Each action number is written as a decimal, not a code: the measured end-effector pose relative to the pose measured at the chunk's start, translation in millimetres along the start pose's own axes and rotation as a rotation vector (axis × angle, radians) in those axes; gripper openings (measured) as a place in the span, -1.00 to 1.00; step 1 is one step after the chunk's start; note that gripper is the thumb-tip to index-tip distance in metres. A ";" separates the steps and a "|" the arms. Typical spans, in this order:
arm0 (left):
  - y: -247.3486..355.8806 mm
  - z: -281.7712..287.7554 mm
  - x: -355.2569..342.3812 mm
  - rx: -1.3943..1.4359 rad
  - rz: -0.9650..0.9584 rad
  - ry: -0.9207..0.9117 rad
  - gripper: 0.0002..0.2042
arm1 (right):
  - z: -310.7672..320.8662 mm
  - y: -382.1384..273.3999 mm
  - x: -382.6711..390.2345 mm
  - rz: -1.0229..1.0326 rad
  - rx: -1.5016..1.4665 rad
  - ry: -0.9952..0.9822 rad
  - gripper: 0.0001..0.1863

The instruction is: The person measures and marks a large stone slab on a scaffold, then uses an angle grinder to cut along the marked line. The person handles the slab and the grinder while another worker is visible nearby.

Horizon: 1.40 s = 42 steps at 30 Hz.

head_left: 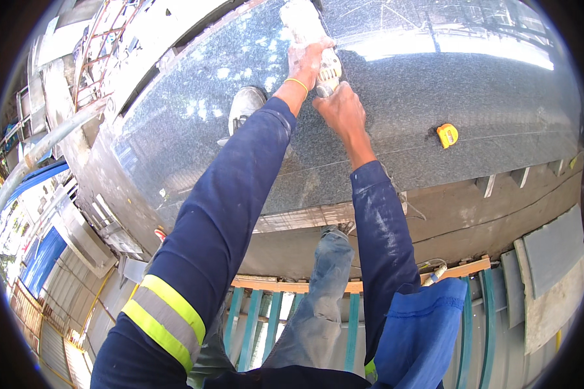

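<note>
Outdoor worksite, sunlit: we enter first a large dark speckled stone slab (396,97), polished, with strong glare toward its far right. Item: one power tool (331,67), whitened with dust, by its shape probably an angle grinder; we place it well in from the slab's near edge, nose pointing away from us. Item: left grip (307,63), wrapped over the tool's body; we judge it set forward to steer and press. Item: right grip (342,111), closed around the rear end, presumably to steady the weight from behind. Whether the nose touches stone we cannot tell, for glare. Item: one grey-white shoe (245,107), on the slab left of the tool, its leg hidden by our navy sleeve; likely a brace for the reach. Item: one denim leg (331,285), below the near edge, seemingly the other support. Item: one yellow tape measure (447,135), resting toward the near edge, right of both grips, at a thin line (499,136) running roughly along that edge; we suppose it lies there for ready reach. Item: grey panels (555,253), leaning beyond the near right corner, apparently stored aside.
</note>
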<state>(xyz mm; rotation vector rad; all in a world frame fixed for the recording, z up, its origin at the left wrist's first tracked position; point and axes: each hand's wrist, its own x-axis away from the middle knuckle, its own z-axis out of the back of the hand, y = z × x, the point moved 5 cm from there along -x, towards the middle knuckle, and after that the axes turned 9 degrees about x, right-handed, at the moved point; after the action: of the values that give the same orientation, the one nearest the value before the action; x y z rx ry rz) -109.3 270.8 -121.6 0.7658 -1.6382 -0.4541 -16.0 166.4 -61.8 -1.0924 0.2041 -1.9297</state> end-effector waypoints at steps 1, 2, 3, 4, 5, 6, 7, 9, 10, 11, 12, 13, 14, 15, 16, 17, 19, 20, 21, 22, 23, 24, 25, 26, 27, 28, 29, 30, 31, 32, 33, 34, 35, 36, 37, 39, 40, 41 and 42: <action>-0.2 -1.1 -1.7 0.004 0.023 -0.019 -0.78 | -0.7 0.6 -2.6 -0.002 0.004 -0.006 -0.52; 0.8 -1.8 -3.6 0.008 0.044 -0.038 -0.77 | -1.5 0.7 -4.5 -0.003 0.009 -0.012 -0.52; 1.5 -2.1 -4.2 0.013 0.064 -0.056 -0.76 | -2.5 0.2 -6.0 -0.005 0.002 -0.020 -0.51; 3.5 -2.2 -2.5 0.013 0.041 -0.046 -0.77 | -2.9 0.5 -7.1 -0.008 -0.003 -0.028 -0.51; 5.7 -2.0 -0.1 0.014 0.016 -0.036 -0.77 | -3.6 0.5 -6.9 -0.009 -0.007 -0.036 -0.50; 8.2 -1.6 2.5 0.016 -0.009 -0.026 -0.77 | -4.6 0.2 -5.0 -0.008 -0.003 -0.037 -0.49; 9.2 -6.0 7.2 0.013 0.004 -0.008 -0.78 | -3.7 3.0 -3.6 -0.012 0.008 -0.035 -0.49; 8.2 -14.1 20.4 0.008 0.031 0.026 -0.79 | -1.5 9.4 0.9 -0.025 0.027 -0.021 -0.48; 6.8 -14.3 25.0 0.013 0.039 0.033 -0.80 | -1.6 10.4 4.0 -0.027 0.031 -0.010 -0.47; 4.6 -15.1 29.9 0.019 0.048 0.038 -0.81 | -0.9 12.5 7.1 -0.030 0.034 0.002 -0.47; 2.8 -17.2 33.0 0.024 0.059 0.041 -0.82 | -0.4 15.7 10.3 -0.033 0.036 -0.002 -0.47; 0.0 -11.6 31.8 0.051 0.067 0.024 -0.83 | -2.0 12.7 14.9 -0.029 0.029 -0.013 -0.47; -4.3 -4.8 29.8 0.078 0.077 0.004 -0.84 | -3.8 10.2 17.7 -0.027 0.021 -0.022 -0.46; -7.6 0.6 26.0 0.103 0.086 -0.016 -0.84 | -4.8 7.2 19.3 -0.014 0.006 -0.023 -0.46; -10.0 -0.9 28.0 0.069 0.041 0.038 -0.85 | -4.0 10.8 21.1 -0.014 -0.001 -0.021 -0.46; -10.9 -3.0 28.6 0.060 0.028 0.035 -0.85 | -3.2 14.0 22.1 -0.014 -0.009 -0.020 -0.46; -11.3 -5.2 30.9 0.038 0.002 0.033 -0.85 | -2.7 18.4 23.5 -0.021 -0.006 -0.016 -0.47; -12.1 -7.0 32.2 0.037 -0.004 0.035 -0.85 | -2.6 19.9 24.1 -0.024 -0.006 -0.015 -0.47; -13.1 -8.7 33.8 0.036 -0.009 0.036 -0.84 | -2.1 21.5 24.3 -0.025 0.000 -0.010 -0.48; -13.4 -8.1 34.1 0.033 -0.016 0.040 -0.84 | -2.5 21.4 24.0 -0.025 0.005 -0.007 -0.49; -14.5 -7.9 33.7 0.048 0.004 0.035 -0.83 | -2.9 21.3 23.8 -0.024 0.010 -0.004 -0.49; -15.4 -7.7 33.0 0.064 0.024 0.029 -0.83 | -3.2 21.2 23.4 -0.022 0.006 -0.001 -0.50; -16.6 -6.3 31.8 0.079 0.044 0.025 -0.82 | -3.3 20.1 23.3 -0.019 0.001 0.001 -0.50; -16.2 -4.8 30.2 0.083 0.040 0.021 -0.82 | -3.8 18.6 23.4 -0.016 -0.004 0.003 -0.51; -15.4 -3.1 28.5 0.088 0.035 0.018 -0.82 | -4.6 17.3 22.9 -0.022 -0.005 -0.004 -0.50; -14.5 -3.8 27.9 0.094 0.032 0.011 -0.82 | -5.0 18.2 20.5 -0.029 -0.003 -0.008 -0.49; -12.5 -4.0 27.3 0.079 0.015 0.011 -0.82 | -5.7 18.7 18.3 -0.036 -0.002 -0.013 -0.48; -9.9 -4.2 26.1 0.064 -0.002 0.011 -0.82 | -6.4 18.6 16.5 -0.036 -0.003 -0.013 -0.48; -7.0 -7.1 27.3 0.050 -0.016 0.010 -0.82 | -6.1 19.6 15.1 -0.039 -0.001 -0.014 -0.48; -5.3 -9.3 28.4 0.044 -0.008 0.027 -0.82 | -5.9 20.5 13.7 -0.042 0.000 -0.014 -0.48; -3.9 -11.7 29.6 0.037 0.001 0.044 -0.82 | -5.9 21.2 11.8 -0.045 0.001 -0.013 -0.48; -3.0 -10.7 28.7 0.030 0.004 0.062 -0.82 | -5.7 19.2 9.2 -0.042 -0.001 -0.012 -0.48; -1.6 -10.6 27.2 0.020 0.000 0.058 -0.82 | -5.3 18.0 7.2 -0.041 -0.002 -0.009 -0.47; 0.6 -11.0 24.3 0.011 -0.003 0.053 -0.82 | -4.8 17.3 5.6 -0.033 -0.003 -0.013 -0.49; 3.9 -7.9 17.7 -0.003 -0.014 0.051 -0.81 | -5.0 12.8 2.8 -0.017 -0.009 -0.017 -0.50; 4.0 -3.5 8.0 0.014 0.018 0.041 -0.82 | -5.5 5.6 -0.7 -0.008 -0.005 -0.024 -0.49; 3.6 -3.0 3.0 0.023 0.030 0.031 -0.82 | -6.3 5.0 -4.4 -0.012 0.004 -0.023 -0.48; 2.4 -1.9 -0.1 0.037 0.047 0.004 -0.82 | -6.8 4.1 -8.2 -0.016 0.013 -0.021 -0.46; 1.5 0.2 -2.0 0.051 0.063 -0.022 -0.83 | -7.4 3.3 -10.1 -0.014 0.009 -0.021 -0.45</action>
<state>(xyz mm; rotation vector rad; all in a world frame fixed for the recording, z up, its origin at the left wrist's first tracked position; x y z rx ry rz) -109.7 273.2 -122.1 0.7472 -1.6954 -0.3785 -17.4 170.2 -74.1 -1.1108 0.1763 -1.9286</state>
